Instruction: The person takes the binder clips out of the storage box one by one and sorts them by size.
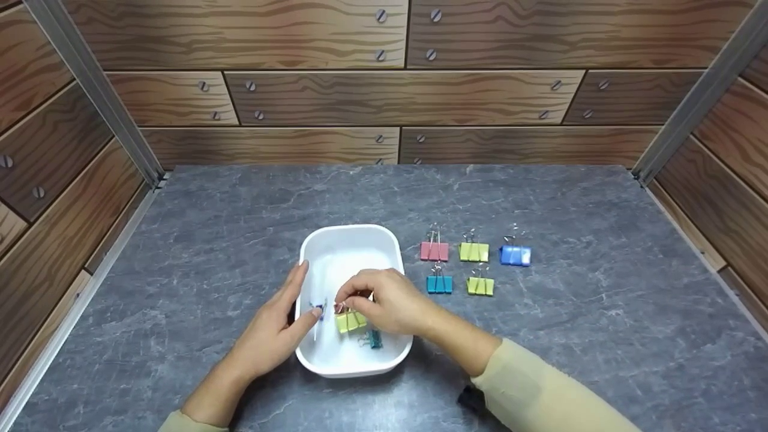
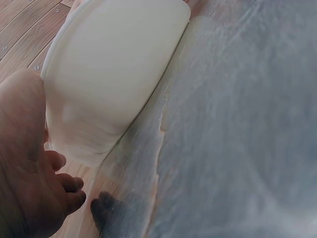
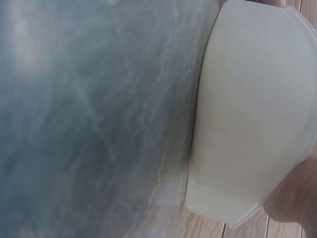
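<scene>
A white plastic tub (image 1: 351, 240) stands on the table with several binder clips inside. My left hand (image 1: 273, 333) grips its left rim, thumb inside and fingers along the outer wall. Next to that thumb lies a dark blue binder clip (image 1: 320, 311). My right hand (image 1: 390, 303) reaches over the right rim, thumb and forefinger pinching a small red binder clip (image 1: 339, 308) that they mostly hide. Just below it are a yellow binder clip (image 1: 351, 322) and a teal binder clip (image 1: 375, 339). In both wrist views the tub's outer wall (image 2: 119, 59) hides the clips.
Right of the tub, binder clips stand in two rows: pink (image 1: 434, 251), yellow (image 1: 474, 252) and blue (image 1: 515, 255) behind, teal (image 1: 439, 284) and yellow (image 1: 480, 286) in front. Wood-patterned walls (image 1: 384, 99) enclose the grey marbled table (image 1: 600, 300). A black object (image 1: 471, 398) lies by the right sleeve.
</scene>
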The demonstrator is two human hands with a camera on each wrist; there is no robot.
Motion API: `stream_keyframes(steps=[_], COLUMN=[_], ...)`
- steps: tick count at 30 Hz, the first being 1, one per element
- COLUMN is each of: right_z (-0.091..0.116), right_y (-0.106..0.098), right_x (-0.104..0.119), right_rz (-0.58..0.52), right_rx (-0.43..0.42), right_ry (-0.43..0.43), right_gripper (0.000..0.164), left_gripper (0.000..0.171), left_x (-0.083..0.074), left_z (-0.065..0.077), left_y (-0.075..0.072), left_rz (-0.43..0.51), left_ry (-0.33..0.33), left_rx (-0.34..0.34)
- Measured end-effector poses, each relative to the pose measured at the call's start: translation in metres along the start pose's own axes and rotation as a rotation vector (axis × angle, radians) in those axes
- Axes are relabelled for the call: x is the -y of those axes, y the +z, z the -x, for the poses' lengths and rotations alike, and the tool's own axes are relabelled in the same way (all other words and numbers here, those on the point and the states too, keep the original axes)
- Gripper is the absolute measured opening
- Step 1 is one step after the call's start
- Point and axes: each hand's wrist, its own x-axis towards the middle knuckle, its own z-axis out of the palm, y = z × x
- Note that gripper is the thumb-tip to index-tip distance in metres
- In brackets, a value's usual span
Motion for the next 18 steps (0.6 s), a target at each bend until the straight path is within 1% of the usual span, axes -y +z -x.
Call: stream_keyframes(steps=[4,8,15,18], right_z=[0.0,0.0,0.0,-0.0007], right_y=[0.0003,-0.0002,-0.0023,-0.0046], right_x=[-0.0009,-0.0011,-0.0006,-0.001], right_rz=[-0.017,-0.04,-0.053,-0.079], right_rx=[-0.013,-0.012,0.031,0.059], right_ry=[0.001,0.011,0.04,0.041], right_gripper=[0.015,0.013,0.013,0.013], left_gripper=[0.08,0.081,0.081,0.081], left_x=[-0.0003,0.0004,0.0011,0.001], left_z=[-0.0002,-0.0002,0.0001,-0.0001], left_y=[0.0003,0.0001,0.0001,0.0004], left_rz=[-0.004,-0.006,-0.007,-0.008], left_ry=[0.016,0.014,0.018,0.015], left_rx=[-0.014,-0.017,-0.017,-0.015])
